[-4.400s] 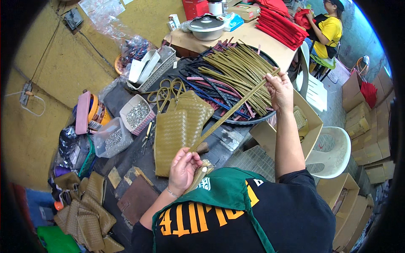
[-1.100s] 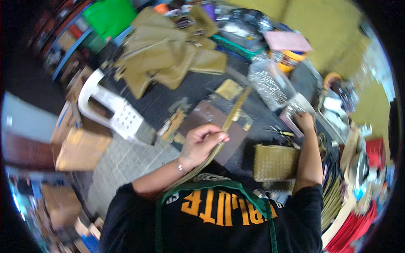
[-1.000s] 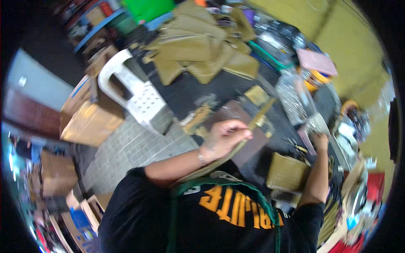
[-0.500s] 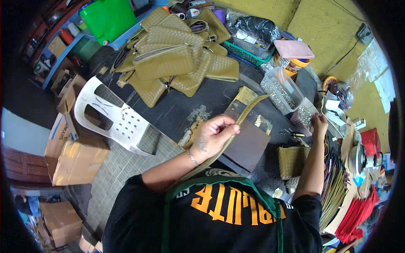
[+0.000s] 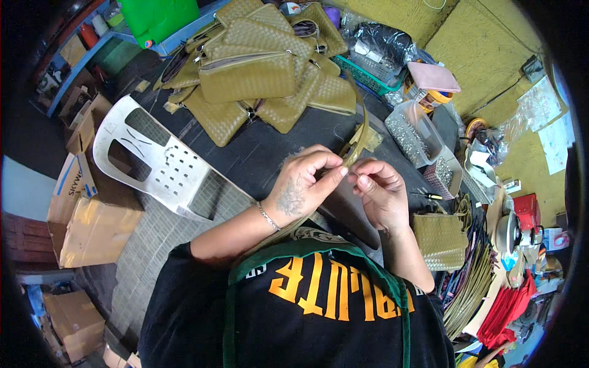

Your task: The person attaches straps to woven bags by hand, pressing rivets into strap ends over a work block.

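Observation:
My left hand [image 5: 307,184] pinches an olive strap [image 5: 364,126] between thumb and fingers; the strap's free end curves up and away over the table. Close against it, my right hand [image 5: 385,193] has its thumb and fingertips pinched at the strap. What sits in that pinch is too small to make out. Below both hands lies a dark brown board [image 5: 350,211], partly covered by them. Right of my right hand stand a small pink basket [image 5: 451,187] and a clear plastic box [image 5: 406,113], both holding many small metal pieces.
Olive woven pouches [image 5: 248,80] are heaped at the table's far side, and another pouch [image 5: 438,242] lies right of my right forearm. A small pointed tool [image 5: 432,196] rests near the basket. Strap bundles [image 5: 469,288] hang at right. A white chair [image 5: 113,132] stands left.
My right hand has come from the small pink basket to the strap beside my left hand. The left hand keeps hold of the strap, whose free end now stands more upright.

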